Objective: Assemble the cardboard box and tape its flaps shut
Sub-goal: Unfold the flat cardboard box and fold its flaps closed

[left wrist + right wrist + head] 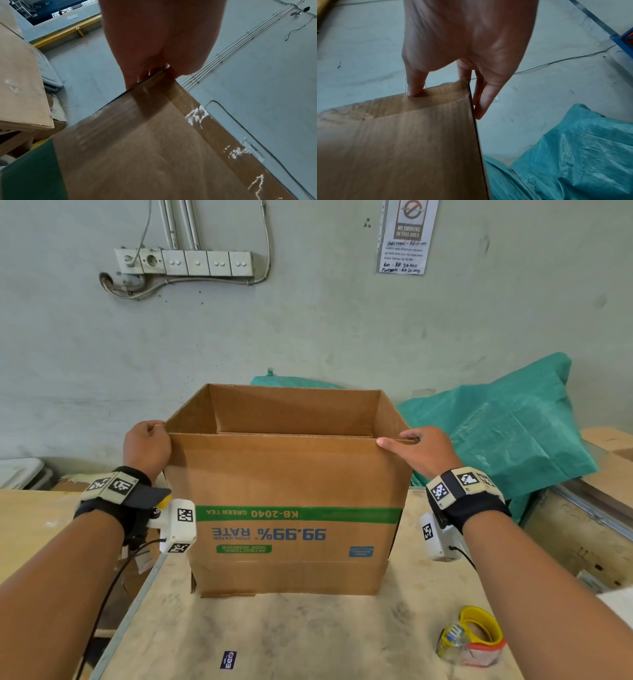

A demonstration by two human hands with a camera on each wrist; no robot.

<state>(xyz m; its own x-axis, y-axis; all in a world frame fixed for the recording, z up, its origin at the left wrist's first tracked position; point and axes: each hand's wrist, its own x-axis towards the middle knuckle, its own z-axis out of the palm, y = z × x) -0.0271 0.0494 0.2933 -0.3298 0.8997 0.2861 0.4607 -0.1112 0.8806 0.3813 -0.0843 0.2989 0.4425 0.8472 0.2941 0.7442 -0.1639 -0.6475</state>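
An open brown cardboard box [291,481] stands on the wooden table [308,638], its print upside down and its upper flaps upright. My left hand [154,431] grips the top of the near left corner, fingers curled over the edge; the left wrist view shows the fingertips [154,71] on the box [154,148] corner. My right hand [399,439] pinches the near right corner, thumb on the near flap. In the right wrist view the thumb [415,86] rests at the box [402,142] rim and the other fingers lie along the outer side. A yellow tape dispenser [471,635] lies at the near right.
Crumpled green plastic sheeting [496,422] is piled behind and to the right of the box. A second wooden table [30,518] stands to the left across a gap. The grey wall [308,320] is close behind. More cardboard [603,460] lies at the far right.
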